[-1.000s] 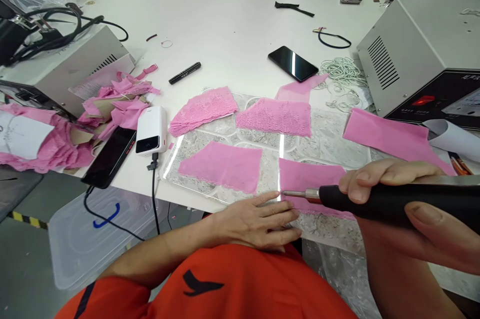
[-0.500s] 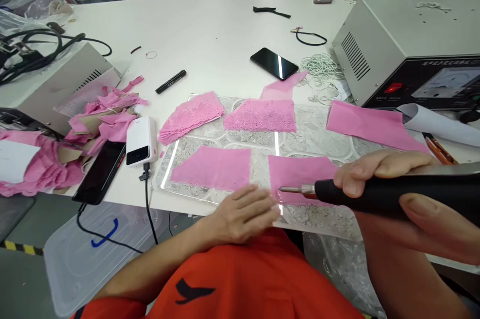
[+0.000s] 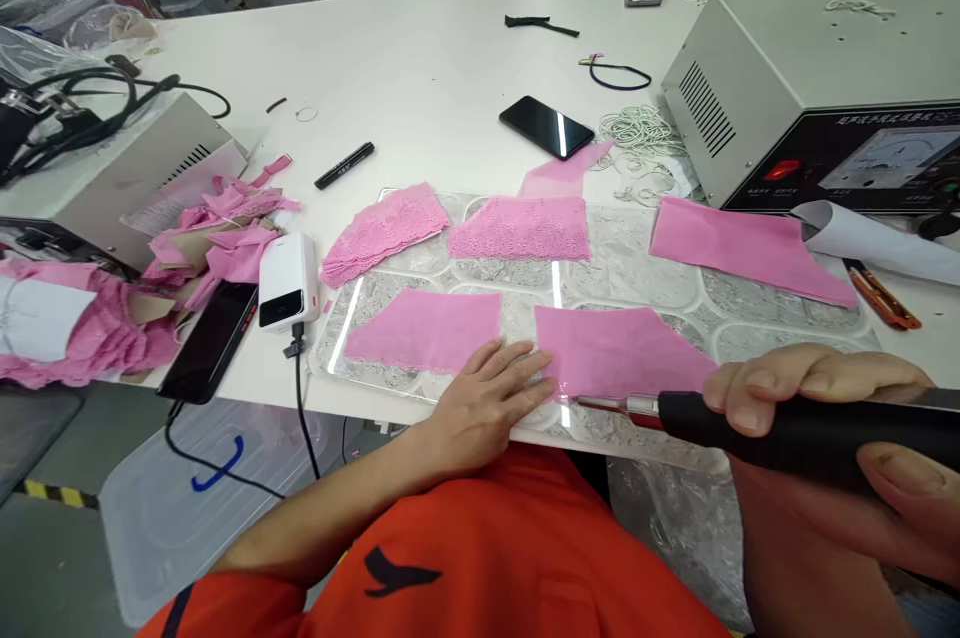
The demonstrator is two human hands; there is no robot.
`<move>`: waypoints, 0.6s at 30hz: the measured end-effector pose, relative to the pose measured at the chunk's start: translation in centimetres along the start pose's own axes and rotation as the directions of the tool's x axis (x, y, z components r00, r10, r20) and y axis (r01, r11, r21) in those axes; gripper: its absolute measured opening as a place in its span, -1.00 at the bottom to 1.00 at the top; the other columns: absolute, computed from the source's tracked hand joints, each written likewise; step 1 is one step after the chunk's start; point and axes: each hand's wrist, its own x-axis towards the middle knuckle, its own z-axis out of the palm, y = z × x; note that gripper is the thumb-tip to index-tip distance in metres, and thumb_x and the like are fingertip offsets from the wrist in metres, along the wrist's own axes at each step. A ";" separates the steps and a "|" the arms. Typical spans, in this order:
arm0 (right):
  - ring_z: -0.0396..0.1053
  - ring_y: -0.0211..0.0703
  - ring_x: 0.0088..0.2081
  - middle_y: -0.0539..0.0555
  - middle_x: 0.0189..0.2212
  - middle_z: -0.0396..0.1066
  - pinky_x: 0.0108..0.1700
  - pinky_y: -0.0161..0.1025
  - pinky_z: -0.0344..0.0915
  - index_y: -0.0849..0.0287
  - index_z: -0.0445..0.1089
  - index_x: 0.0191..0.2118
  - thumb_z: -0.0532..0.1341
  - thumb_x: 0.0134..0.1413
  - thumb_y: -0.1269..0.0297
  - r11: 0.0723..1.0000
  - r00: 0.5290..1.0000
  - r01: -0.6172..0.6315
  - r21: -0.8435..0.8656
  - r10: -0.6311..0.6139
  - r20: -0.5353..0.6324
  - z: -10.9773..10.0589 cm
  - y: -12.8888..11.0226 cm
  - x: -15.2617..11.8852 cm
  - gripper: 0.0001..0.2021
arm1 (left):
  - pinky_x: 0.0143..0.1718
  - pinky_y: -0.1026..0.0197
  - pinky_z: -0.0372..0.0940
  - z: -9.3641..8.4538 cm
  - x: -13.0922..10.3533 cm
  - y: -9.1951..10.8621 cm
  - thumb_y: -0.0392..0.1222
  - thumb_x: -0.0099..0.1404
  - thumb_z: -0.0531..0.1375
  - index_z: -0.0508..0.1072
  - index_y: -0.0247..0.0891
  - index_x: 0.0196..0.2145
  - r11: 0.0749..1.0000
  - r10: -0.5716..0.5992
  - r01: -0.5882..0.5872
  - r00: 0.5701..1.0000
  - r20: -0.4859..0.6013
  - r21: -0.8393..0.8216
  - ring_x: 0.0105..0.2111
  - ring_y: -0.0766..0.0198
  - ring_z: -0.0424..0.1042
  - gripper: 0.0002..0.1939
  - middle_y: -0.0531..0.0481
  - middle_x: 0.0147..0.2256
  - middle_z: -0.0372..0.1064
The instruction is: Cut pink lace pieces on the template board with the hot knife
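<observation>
My right hand point(image 3: 817, 408) grips a thick black pen-like tool point(image 3: 757, 423) with a slim metal tip. The tip reaches left along the near edge of a pink fabric piece point(image 3: 615, 348); whether it touches the cloth I cannot tell. Flat on the clear patterned mat, my left hand point(image 3: 491, 403) has its fingers stretched out, with the fingertips at that piece's left edge. To its left lies a second pink piece point(image 3: 431, 330). Behind these sit a stack of pink lace pieces point(image 3: 386, 233) and another lace piece point(image 3: 521, 228).
A power-supply-like box point(image 3: 817, 98) with a red switch stands at right, another box point(image 3: 120, 178) at left. Around the mat point(image 3: 637, 268) are a phone point(image 3: 547, 126), a marker point(image 3: 344, 165), a power bank point(image 3: 289, 280), pink scraps point(image 3: 217, 233) and an orange cutter point(image 3: 881, 296).
My right hand has lowered the tool and shifted it slightly right, to the fabric's near edge. My left hand has spread its fingers and settled at the piece's left edge.
</observation>
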 end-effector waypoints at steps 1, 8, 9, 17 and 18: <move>0.22 -0.18 -0.60 0.03 -0.53 0.35 -0.50 -0.08 0.35 0.03 0.50 -0.37 0.31 -0.07 0.13 1.000 1.000 -0.008 -0.011 0.008 -0.013 0.1 -0.1 -0.2 -0.86 | 0.33 -0.11 0.18 -0.2 0.1 0.0 -0.46 0.37 0.05 0.45 -0.25 0.17 0.999 -0.018 0.018 1.000 0.015 -0.031 0.32 0.02 0.24 -0.53 -0.16 0.27 0.34; 0.27 -0.16 -0.57 0.03 -0.48 0.40 -0.48 -0.07 0.38 0.04 0.52 -0.31 0.38 -0.07 0.08 0.998 0.996 -0.027 0.057 0.022 0.086 1.0 0.2 -0.8 -0.79 | 0.30 -0.05 0.29 -0.9 0.4 0.0 -0.59 0.30 -0.01 0.51 -0.29 0.07 0.967 -0.096 0.083 0.995 -0.041 -0.242 0.36 0.10 0.19 -0.48 -0.17 0.26 0.35; 0.28 -0.16 -0.56 0.03 -0.48 0.41 -0.48 -0.06 0.39 0.04 0.52 -0.31 0.38 -0.07 0.08 0.998 0.996 -0.027 0.055 0.022 0.086 1.0 0.3 -0.9 -0.79 | 0.29 -0.06 0.30 -0.8 0.4 -0.1 -0.60 0.28 -0.01 0.50 -0.28 0.07 0.965 -0.101 0.086 0.994 -0.045 -0.249 0.37 0.10 0.18 -0.47 -0.17 0.26 0.35; 0.31 -0.12 -0.52 0.04 -0.49 0.39 -0.44 -0.07 0.38 0.06 0.49 -0.28 0.35 -0.03 0.10 0.999 0.997 0.000 0.034 -0.003 0.079 1.1 0.4 -1.3 -0.80 | 0.28 -0.11 0.32 -0.6 0.5 -0.1 -0.56 0.31 0.02 0.54 -0.23 0.04 0.976 -0.092 0.086 0.995 -0.022 -0.202 0.36 0.06 0.20 -0.51 -0.14 0.24 0.38; 0.32 -0.12 -0.52 0.05 -0.49 0.40 -0.44 -0.07 0.38 0.06 0.49 -0.28 0.35 -0.02 0.10 0.999 0.996 0.002 0.033 -0.005 0.086 1.1 0.4 -1.3 -0.80 | 0.27 -0.10 0.32 -0.7 0.5 0.0 -0.56 0.32 0.02 0.55 -0.23 0.03 0.977 -0.091 0.084 0.996 -0.025 -0.196 0.36 0.06 0.21 -0.52 -0.13 0.24 0.38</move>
